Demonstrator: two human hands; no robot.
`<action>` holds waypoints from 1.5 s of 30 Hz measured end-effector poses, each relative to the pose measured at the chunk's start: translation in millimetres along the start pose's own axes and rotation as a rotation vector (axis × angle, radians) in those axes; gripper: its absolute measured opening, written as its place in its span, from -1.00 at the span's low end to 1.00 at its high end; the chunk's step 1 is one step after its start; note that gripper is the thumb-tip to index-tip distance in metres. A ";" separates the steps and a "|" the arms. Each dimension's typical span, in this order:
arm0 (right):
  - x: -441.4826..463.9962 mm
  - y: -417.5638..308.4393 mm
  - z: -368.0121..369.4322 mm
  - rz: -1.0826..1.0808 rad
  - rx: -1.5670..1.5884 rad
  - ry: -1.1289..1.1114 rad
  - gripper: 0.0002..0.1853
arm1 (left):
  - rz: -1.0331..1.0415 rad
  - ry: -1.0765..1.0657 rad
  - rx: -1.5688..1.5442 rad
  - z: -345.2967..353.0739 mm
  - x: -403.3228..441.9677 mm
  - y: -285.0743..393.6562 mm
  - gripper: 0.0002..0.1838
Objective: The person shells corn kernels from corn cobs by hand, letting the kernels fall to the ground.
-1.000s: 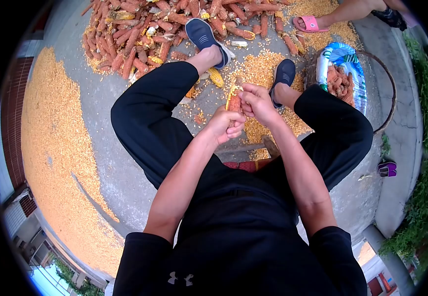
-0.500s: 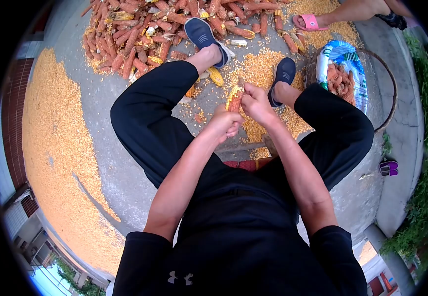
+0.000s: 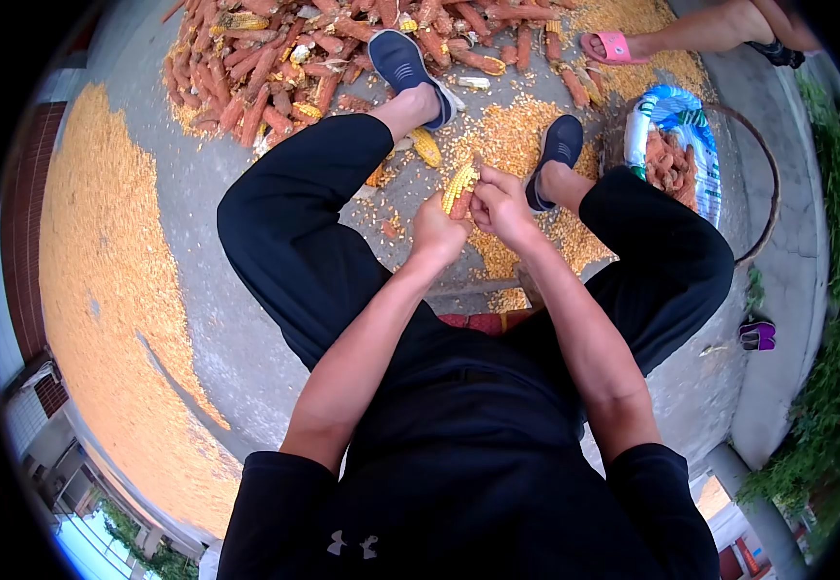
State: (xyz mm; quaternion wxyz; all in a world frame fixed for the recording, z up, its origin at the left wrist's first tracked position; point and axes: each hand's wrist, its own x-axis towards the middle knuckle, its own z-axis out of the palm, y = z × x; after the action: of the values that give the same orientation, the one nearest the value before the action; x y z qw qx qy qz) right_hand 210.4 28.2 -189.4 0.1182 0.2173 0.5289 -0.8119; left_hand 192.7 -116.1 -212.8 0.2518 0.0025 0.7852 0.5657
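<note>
A corn cob (image 3: 459, 189), part yellow kernels and part bare red core, is held between my two hands in front of my knees. My left hand (image 3: 438, 232) is closed round its lower end. On the cob's right side, my right hand (image 3: 503, 205) grips with bent fingers and thumb. Loose kernels (image 3: 507, 135) lie scattered on the ground below and beyond the hands. Another yellow cob (image 3: 426, 148) rests on the ground near my left shoe.
A large heap of red cobs (image 3: 265, 68) lies ahead. To the right stands a handled basket (image 3: 666, 104) lined with blue-white plastic, holding bare cobs. Kernels (image 3: 120, 290) spread widely along the left. Another person's foot in a pink sandal (image 3: 615, 47) shows at upper right.
The cob has turned in my hands, so more yellow kernels face up now. My left hand has shifted its hold and rotated round the lower end.
</note>
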 end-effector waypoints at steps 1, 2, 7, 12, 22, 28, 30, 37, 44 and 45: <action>-1.2 -4.0 1.3 0.024 0.023 0.006 -0.87 | 0.000 0.006 -0.036 0.3 -0.8 2.2 -0.80; -2.1 -8.4 2.1 0.046 0.047 0.014 -0.88 | 0.000 0.010 -0.071 -0.1 -1.2 4.6 -0.81; -0.1 -11.6 0.6 0.115 0.037 0.062 -0.88 | 0.054 0.052 0.257 -3.2 -4.3 10.6 -0.79; -0.9 -13.0 4.5 0.105 -0.138 0.102 -0.83 | 0.042 0.026 0.253 -4.2 -8.2 13.9 -0.82; 14.9 27.7 -2.7 -0.266 -0.547 0.323 -0.87 | -0.077 -0.058 0.323 -3.5 -6.0 15.4 -0.76; 1.4 0.9 -1.3 0.079 0.136 0.078 -0.92 | -0.099 -0.059 0.088 -3.9 1.8 2.9 -0.78; -0.7 -5.7 -1.5 0.081 0.150 0.022 -0.94 | -0.067 -0.038 0.140 -5.5 1.3 8.5 -0.76; 1.9 -4.1 3.2 0.093 -0.068 0.128 -0.93 | -0.017 -0.005 0.376 -8.2 -5.5 19.3 -0.74; -1.3 -2.9 4.2 0.059 -0.064 0.160 -0.91 | -0.106 -0.084 0.285 -4.0 -1.2 14.1 -0.73; -2.2 -0.4 3.4 0.036 -0.081 0.173 -0.91 | -0.113 -0.097 0.273 -3.7 -1.6 14.7 -0.72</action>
State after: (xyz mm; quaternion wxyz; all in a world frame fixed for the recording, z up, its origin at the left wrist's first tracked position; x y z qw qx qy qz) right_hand 211.3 25.2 -186.8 0.0952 0.2913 0.5654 -0.7658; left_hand 188.5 -114.6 -198.2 0.3181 0.0201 0.8407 0.4378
